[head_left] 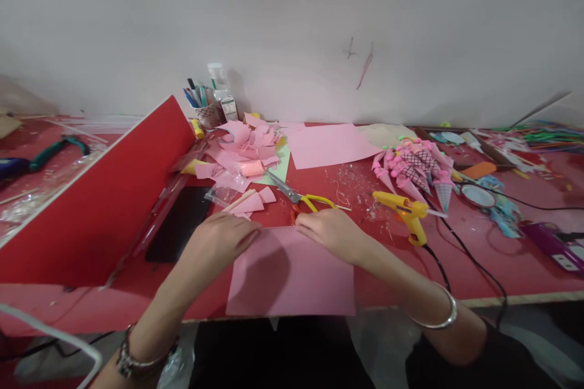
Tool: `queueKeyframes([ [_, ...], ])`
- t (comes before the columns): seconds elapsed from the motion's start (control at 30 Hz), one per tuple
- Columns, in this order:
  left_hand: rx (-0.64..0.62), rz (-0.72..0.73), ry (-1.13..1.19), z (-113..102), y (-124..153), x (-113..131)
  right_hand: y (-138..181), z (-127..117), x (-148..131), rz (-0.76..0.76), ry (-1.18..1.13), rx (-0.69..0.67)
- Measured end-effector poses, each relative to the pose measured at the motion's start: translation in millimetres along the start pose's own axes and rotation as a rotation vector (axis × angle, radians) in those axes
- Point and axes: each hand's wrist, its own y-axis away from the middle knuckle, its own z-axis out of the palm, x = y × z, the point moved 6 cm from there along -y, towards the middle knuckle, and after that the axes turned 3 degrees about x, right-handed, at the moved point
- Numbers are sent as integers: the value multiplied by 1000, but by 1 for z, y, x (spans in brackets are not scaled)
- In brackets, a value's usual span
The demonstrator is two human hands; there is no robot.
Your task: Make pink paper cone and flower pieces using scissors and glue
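Observation:
A pink sheet of paper [314,273] lies at the table's front edge. My left hand [228,234] is closed at its far left corner, fingers curled over the edge. Along the same far edge, farther right, my right hand [331,232] also grips the sheet, its fingertips mostly hidden. Just beyond that hand lie scissors with yellow handles [314,199], blades pointing to the back left. Small pink paper pieces [253,202] are beyond my left hand, and a dark phone-like slab [180,225] lies left of it.
A red board [104,194] stands tilted at the left. Pink scraps [246,146] and another pink sheet [331,144] lie toward the back. On the right are a yellow glue gun [406,213] with a black cord, several small pink cones [415,167] and a purple power strip [554,246].

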Motion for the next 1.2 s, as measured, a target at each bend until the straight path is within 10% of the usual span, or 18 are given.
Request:
queueKeyframes([
  [0.3, 302, 277, -171, -2, -10, 35, -2, 0, -14, -70, -218, 23],
  [0.83, 350, 48, -387, -20, 12, -31, 24, -18, 31, 1, -387, 146],
  [1.2, -230, 16, -44, 18, -6, 14, 12, -5, 6, -138, -204, 110],
])
